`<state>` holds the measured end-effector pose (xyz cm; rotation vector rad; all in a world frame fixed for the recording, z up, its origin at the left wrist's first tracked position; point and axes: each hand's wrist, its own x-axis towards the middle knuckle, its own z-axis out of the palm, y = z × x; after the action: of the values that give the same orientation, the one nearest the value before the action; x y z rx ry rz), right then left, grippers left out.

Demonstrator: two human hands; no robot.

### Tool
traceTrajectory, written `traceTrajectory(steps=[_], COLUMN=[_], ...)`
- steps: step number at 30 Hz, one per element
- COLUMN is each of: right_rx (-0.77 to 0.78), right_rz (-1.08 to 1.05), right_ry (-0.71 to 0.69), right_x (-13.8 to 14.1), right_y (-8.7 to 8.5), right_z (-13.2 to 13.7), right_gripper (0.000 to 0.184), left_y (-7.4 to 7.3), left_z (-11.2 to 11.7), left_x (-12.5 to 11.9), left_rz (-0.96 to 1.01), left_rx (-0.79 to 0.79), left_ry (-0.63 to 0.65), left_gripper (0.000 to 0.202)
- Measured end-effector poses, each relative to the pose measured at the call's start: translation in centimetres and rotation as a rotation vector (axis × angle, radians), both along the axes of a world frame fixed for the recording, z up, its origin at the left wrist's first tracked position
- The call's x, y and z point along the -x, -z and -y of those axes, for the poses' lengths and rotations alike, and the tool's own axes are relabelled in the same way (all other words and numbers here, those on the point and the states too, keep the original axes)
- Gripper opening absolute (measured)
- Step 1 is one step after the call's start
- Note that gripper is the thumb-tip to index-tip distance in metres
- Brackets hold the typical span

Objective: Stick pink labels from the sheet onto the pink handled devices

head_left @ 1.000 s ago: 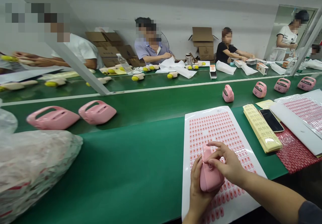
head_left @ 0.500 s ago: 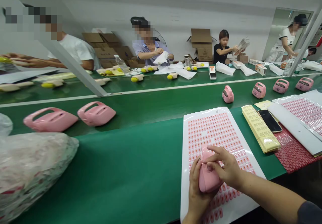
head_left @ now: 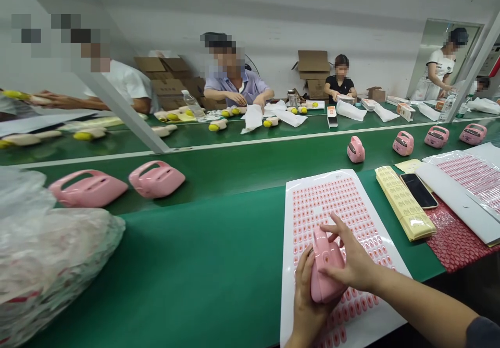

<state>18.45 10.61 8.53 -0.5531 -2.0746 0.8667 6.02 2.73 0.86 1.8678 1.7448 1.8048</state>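
A pink plastic device with a loop handle [head_left: 323, 285] is tilted in my hands over a sheet of stickers [head_left: 312, 197]. My left hand [head_left: 303, 285] wraps around its left side and underside. On the near end of its handle shows a small oval sticker with an orange mark [head_left: 327, 258], like those on the sheet. My right hand [head_left: 351, 259] holds the device from the right, thumb beside the sticker and index fingertip at the top of the handle. Its other fingers are partly hidden.
Pink devices [head_left: 157, 179] stand on the green conveyor belt [head_left: 250, 160] ahead. A large clear plastic bag [head_left: 58, 264] bulges at left. Yellow sticker sheets [head_left: 404, 202], a phone [head_left: 419, 190] and red bubble wrap [head_left: 455, 233] lie right. Co-workers sit and stand beyond the slanted post [head_left: 117, 108].
My right fingers have spread from a pinch at the handle, and the oval sticker there now shows. My left hand keeps holding the device. Across the belt, a co-worker has lowered a stack of papers.
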Motion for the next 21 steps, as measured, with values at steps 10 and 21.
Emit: traceTrajectory(steps=[10, 21], right_rx=[0.109, 0.574], right_rz=[-0.172, -0.2], right_ry=[0.153, 0.132], right_x=[1.6, 0.4], right_y=[1.1, -0.1], right_z=[1.6, -1.6], right_gripper=[0.067, 0.058], left_y=[-0.7, -2.0], left_z=[-0.1, -0.6], left_x=[0.2, 0.2], left_rz=[-0.139, -0.413], left_rx=[-0.022, -0.154], left_ry=[-0.011, 0.058], left_gripper=[0.084, 0.063])
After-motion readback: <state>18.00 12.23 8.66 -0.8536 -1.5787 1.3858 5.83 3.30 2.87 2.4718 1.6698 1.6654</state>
